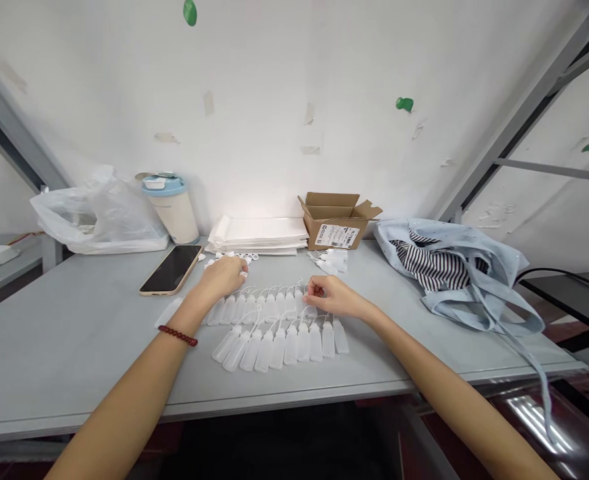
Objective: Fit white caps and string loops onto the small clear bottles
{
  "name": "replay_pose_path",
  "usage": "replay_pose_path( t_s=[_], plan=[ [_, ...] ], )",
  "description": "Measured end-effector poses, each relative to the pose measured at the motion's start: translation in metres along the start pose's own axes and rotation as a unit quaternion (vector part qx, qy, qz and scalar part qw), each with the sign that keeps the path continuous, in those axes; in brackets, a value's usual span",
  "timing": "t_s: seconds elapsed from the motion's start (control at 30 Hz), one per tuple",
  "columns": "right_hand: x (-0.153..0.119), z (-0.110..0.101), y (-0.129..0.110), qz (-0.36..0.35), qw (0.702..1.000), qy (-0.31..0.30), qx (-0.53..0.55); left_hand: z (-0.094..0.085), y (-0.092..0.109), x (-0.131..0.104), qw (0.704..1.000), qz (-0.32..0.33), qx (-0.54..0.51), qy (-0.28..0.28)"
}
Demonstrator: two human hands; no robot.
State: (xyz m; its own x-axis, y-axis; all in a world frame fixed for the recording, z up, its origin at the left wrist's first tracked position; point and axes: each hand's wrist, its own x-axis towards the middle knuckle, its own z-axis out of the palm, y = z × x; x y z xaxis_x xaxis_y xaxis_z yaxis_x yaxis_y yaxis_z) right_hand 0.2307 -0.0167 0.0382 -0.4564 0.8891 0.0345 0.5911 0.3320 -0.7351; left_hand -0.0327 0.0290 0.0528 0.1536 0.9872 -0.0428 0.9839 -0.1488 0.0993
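Over a scatter of small white caps point(252, 257) at the back of the table is my left hand point(226, 276), its fingers closed with a bit of white at the tips, apparently a cap. My right hand point(332, 295) has curled fingers at the right end of the rear row of small translucent squeeze bottles point(270, 305); whether they grip one is hidden. Nearer to me lies the front row of the same bottles point(290, 345), side by side with thin strap-like strings at their necks. One more bottle point(168, 312) is partly behind my left wrist.
A phone point(172, 270), a tumbler point(174, 213) and a plastic bag point(104, 217) stand on the left. White envelopes point(259, 235), an open carton point(337, 227) and several loose pieces point(330, 260) lie at the back. A light-blue cloth bag point(454, 267) hangs over the right front edge.
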Motion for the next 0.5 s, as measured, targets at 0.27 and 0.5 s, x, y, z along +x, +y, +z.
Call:
replay_pose_path(
  t_s=[0.27,0.5],
  plan=[
    [0.0006,-0.0053,0.0019,0.028,0.999,-0.013,-0.028,0.0022,-0.0028,0.003,1.0,0.02,0.004,-0.002],
    [0.0009,-0.0096,0.005,0.045,0.998,-0.007,-0.054,0.004,-0.0042,0.0042,1.0,0.024,0.004,0.003]
  ],
)
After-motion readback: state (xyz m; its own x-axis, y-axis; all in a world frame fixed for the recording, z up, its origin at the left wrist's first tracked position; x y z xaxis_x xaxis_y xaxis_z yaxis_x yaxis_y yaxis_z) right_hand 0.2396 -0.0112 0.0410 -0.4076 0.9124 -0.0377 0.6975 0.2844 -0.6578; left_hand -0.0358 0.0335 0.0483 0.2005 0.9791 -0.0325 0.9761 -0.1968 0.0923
